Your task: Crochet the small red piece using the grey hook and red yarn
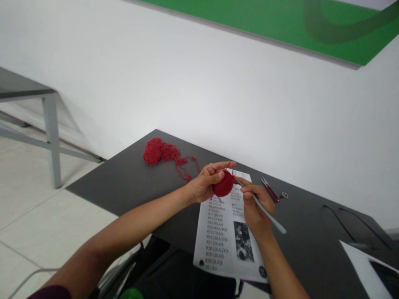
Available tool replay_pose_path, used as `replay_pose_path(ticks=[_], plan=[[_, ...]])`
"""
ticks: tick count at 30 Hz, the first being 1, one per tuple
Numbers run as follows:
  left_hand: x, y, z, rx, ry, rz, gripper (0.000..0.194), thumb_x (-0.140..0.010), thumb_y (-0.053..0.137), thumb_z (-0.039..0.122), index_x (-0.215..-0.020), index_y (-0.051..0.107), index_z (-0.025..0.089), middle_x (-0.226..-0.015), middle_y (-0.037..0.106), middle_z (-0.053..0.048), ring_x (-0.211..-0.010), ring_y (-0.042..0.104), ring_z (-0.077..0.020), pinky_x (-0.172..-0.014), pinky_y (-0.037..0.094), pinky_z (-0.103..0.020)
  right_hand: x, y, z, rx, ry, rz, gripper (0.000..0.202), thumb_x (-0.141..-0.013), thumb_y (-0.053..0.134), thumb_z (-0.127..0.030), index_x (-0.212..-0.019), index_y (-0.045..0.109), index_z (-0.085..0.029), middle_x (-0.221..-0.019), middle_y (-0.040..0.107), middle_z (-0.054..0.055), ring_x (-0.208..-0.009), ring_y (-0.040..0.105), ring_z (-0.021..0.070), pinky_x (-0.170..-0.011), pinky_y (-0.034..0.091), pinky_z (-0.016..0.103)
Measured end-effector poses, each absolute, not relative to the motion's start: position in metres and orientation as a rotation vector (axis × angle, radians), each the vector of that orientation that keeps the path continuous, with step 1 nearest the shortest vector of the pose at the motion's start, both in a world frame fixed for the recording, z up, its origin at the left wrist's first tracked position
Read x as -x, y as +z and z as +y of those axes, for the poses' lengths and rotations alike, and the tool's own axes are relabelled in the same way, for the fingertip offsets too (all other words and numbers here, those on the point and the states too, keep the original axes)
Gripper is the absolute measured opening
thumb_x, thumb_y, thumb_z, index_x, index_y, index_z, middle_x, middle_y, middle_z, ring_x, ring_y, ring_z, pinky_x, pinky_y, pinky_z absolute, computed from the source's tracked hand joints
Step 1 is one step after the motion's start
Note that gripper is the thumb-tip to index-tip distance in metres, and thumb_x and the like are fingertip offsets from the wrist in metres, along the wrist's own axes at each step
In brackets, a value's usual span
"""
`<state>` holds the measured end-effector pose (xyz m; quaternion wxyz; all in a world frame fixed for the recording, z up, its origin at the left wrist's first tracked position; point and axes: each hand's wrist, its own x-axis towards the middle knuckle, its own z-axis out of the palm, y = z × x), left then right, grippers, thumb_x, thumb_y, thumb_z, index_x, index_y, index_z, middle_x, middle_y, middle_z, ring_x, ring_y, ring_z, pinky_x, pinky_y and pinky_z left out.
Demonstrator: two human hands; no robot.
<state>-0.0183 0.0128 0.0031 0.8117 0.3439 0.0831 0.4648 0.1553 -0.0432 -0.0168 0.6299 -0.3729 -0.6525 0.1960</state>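
Observation:
My left hand pinches a round red crochet piece between thumb and fingers, its index finger stretched out with red yarn over it. In my right hand is a crochet hook with a grey handle, held like a pen. The hook's tip meets the upper right edge of the piece; the exact stitch is too small to make out. Loose red yarn runs from my left hand back to a red yarn ball. Under both hands lies a printed pattern sheet with rows of text and a photo.
Red-handled thread snips and a small metal ring lie right of my right hand. Farther right are eyeglasses and a white sheet with a dark object on it. The dark table stands against a white wall.

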Motion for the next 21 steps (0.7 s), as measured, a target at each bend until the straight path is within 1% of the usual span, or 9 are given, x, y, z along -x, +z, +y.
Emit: replay_pose_path(ticks=[4, 10, 15, 18, 21], plan=[[0.02, 0.0, 0.015, -0.715, 0.962, 0.161, 0.055, -0.069, 0.091, 0.034, -0.118, 0.072, 0.018, -0.086, 0.079, -0.004, -0.071, 0.072, -0.013, -0.069, 0.058, -0.022, -0.155, -0.018, -0.044, 0.856, 0.523, -1.498, 0.025, -0.095, 0.062, -0.047, -0.092, 0.066, -0.023, -0.112, 0.08, 0.012, -0.106, 0.076, 0.0308, -0.089, 0.06, 0.049], [0.02, -0.001, 0.016, -0.659, 0.917, 0.129, 0.054, -0.068, 0.092, 0.035, -0.115, 0.073, 0.016, -0.084, 0.079, -0.005, -0.066, 0.071, -0.0112, -0.064, 0.056, -0.017, -0.153, -0.016, -0.04, 0.778, 0.595, -1.456, 0.03, -0.096, 0.059, -0.051, -0.09, 0.065, -0.022, -0.106, 0.08, 0.012, -0.1, 0.077, 0.0307, -0.086, 0.06, 0.05], [0.02, -0.004, 0.018, -0.62, 0.925, 0.142, 0.052, -0.066, 0.093, 0.032, -0.111, 0.075, 0.015, -0.081, 0.078, -0.005, -0.064, 0.071, -0.012, -0.061, 0.056, -0.018, -0.151, -0.016, -0.039, 0.748, 0.678, -1.413, 0.028, -0.093, 0.065, -0.05, -0.09, 0.064, -0.022, -0.107, 0.08, 0.012, -0.101, 0.077, 0.0308, -0.088, 0.059, 0.052], [0.019, -0.006, 0.018, -0.642, 0.926, 0.132, 0.049, -0.068, 0.092, 0.034, -0.11, 0.075, 0.016, -0.081, 0.078, -0.005, -0.064, 0.07, -0.012, -0.06, 0.055, -0.018, -0.148, -0.011, -0.04, 0.652, 0.823, -1.331, 0.023, -0.093, 0.066, -0.047, -0.089, 0.064, -0.024, -0.107, 0.08, 0.009, -0.101, 0.077, 0.0303, -0.088, 0.059, 0.052], [0.016, -0.007, 0.015, -0.7, 0.94, 0.145, 0.049, -0.07, 0.091, 0.035, -0.112, 0.074, 0.017, -0.084, 0.078, -0.004, -0.067, 0.071, -0.0115, -0.063, 0.055, -0.018, -0.144, -0.005, -0.04, 0.582, 0.991, -1.183, 0.021, -0.093, 0.067, -0.045, -0.085, 0.067, -0.026, -0.102, 0.081, 0.004, -0.094, 0.077, 0.0268, -0.089, 0.059, 0.051]])
